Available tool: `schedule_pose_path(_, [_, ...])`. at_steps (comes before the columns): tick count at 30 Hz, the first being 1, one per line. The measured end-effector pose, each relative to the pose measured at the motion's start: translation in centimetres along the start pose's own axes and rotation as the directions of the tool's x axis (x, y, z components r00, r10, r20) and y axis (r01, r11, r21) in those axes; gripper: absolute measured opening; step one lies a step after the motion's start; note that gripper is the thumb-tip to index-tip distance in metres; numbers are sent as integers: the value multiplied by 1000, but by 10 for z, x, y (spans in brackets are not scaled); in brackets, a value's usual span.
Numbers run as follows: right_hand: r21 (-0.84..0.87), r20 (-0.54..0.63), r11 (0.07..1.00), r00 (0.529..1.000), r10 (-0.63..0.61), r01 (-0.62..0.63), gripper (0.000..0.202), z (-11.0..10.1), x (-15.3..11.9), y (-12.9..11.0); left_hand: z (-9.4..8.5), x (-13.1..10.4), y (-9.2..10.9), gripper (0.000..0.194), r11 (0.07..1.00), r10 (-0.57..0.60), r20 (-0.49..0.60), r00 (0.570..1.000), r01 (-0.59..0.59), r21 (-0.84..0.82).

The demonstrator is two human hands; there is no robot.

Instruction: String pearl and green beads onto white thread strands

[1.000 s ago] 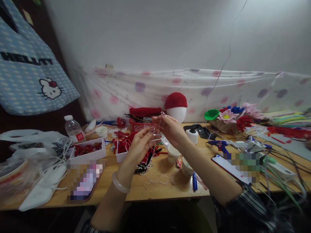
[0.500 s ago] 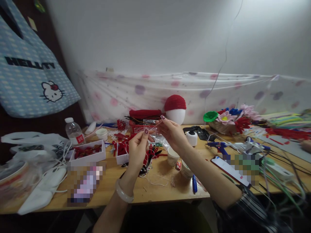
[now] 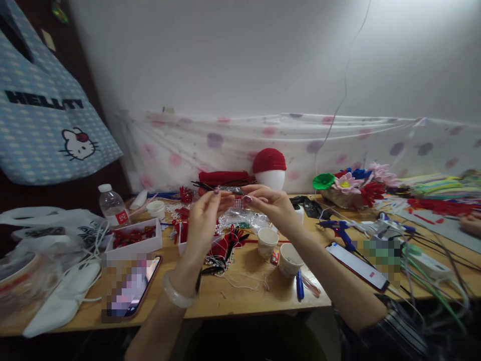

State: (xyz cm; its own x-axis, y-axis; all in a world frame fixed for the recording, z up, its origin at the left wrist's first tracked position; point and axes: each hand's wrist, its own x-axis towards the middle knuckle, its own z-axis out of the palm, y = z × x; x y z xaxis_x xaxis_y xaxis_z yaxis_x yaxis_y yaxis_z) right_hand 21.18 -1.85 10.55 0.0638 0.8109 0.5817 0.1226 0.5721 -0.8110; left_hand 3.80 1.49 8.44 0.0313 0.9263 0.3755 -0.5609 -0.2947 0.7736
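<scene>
Raised over the middle of the table, my left hand (image 3: 206, 209) is closed, thumb against fingers, on a thin pale thread that barely shows. My right hand (image 3: 267, 201) pinches the same thread between thumb and fingertips, a short gap away. Below them lies a tangle of black and red cords with white strings and beads (image 3: 227, 248). A red basket and clear plastic packets (image 3: 240, 218) sit behind the hands, partly covered by them. Two paper cups (image 3: 267, 239) stand below my right forearm.
A white box of red pieces (image 3: 134, 235), a water bottle (image 3: 112, 205) and a phone (image 3: 145, 286) are at left. To the right lie another phone (image 3: 356, 265), a blue glue gun (image 3: 340, 230), cables and felt flowers (image 3: 347, 183). Another person's hand (image 3: 471, 224) shows far right.
My hands have moved apart, the left one leftward and the right one slightly lower. The thread that stretched between them is now hard to see.
</scene>
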Motion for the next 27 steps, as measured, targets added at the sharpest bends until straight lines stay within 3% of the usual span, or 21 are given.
schedule_pose_path(3, [-67, 64, 996, 996, -59, 63, 6, 8, -3, 2, 21, -11, -6, 26, 999, -19, 74, 997, 16, 42])
schedule_pose_path(5, [-97, 88, 991, 992, -86, 95, 5, 11, -4, 4, 25, -15, -13, 28, 998, -30, 83, 996, 25, 65])
schedule_pose_path(12, [-140, 128, 984, 988, -92, 109, 12, 1, -5, 12, 15, -18, -25, 19, 988, 33, 107, 994, -49, 147])
schedule_pose_path(20, [-176, 55, 974, 989, -136, 144, 12, 2, -7, 10, 8, -22, -21, 10, 911, 184, 184, 966, -238, 337])
schedule_pose_path(27, [-166, -5, 978, 991, -130, 128, 7, 1, -8, 3, 10, -24, -15, 15, 881, 186, 183, 965, -246, 405])
